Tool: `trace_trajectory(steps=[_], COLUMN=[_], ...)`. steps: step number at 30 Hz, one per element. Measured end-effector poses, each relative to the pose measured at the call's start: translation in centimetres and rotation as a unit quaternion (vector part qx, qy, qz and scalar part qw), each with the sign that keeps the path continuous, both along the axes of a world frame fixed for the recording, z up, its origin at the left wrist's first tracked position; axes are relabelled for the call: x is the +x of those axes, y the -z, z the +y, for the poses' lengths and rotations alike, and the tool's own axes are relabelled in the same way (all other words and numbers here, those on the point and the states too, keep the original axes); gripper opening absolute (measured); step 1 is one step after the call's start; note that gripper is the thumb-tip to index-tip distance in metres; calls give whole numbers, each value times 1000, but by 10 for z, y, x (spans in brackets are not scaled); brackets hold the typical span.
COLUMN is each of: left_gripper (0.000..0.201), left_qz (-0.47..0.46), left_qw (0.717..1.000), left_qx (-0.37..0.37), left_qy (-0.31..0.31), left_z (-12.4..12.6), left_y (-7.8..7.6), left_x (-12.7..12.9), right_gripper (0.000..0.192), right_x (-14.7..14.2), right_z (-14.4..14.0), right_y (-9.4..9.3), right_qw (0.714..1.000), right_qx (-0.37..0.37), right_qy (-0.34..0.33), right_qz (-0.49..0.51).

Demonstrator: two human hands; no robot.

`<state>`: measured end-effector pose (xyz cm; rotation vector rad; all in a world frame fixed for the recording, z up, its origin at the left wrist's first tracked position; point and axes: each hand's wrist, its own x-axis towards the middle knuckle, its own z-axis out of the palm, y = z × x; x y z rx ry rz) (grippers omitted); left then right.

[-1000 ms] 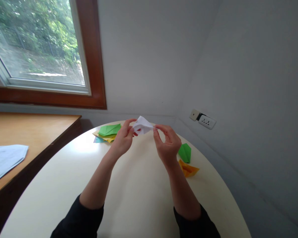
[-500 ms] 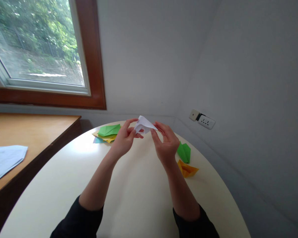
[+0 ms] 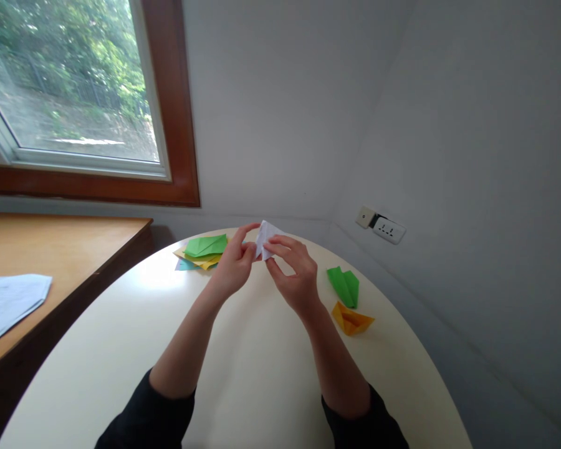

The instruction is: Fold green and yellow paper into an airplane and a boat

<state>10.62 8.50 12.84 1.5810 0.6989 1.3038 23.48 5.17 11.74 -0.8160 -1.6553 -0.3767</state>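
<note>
Head view, frame centre: left hand (image 3: 232, 267) and right hand (image 3: 293, 276) pinch a small folded white paper (image 3: 264, 236) between fingertips, apparently clear above the worktop (image 3: 243, 374). Right of them lie a green fold (image 3: 343, 285) and orange fold (image 3: 351, 319); left, stacked coloured sheets (image 3: 202, 251).

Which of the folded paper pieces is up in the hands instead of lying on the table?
The white folded paper, pinched between both hands; the green and orange ones lie on the table.
</note>
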Motion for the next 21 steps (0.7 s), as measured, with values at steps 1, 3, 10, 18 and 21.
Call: trace_trajectory(steps=[1,3,10,18,21], left_gripper=[36,36,36,46,44], left_qz=[2,7,11,-47,-54], left_qw=[1000,1000,999,997,997], left_qx=[2,9,16,-25,-21], left_qy=[-3,-11,-27,-50,-48], left_z=[1,2,2,1,0], left_y=[0,1,2,2,2], left_x=[0,0,-2,-1,-1], right_gripper=[21,20,18,16,17], right_x=[0,0,-4,-5,-5], right_z=[0,1,2,3,2], right_y=[0,0,2,4,3], right_qw=[1000,1000,999,998,998], right_qx=[1,7,11,3,-7], right_qy=[1,0,0,0,0], right_qz=[-5,-16,-42,-55,-62])
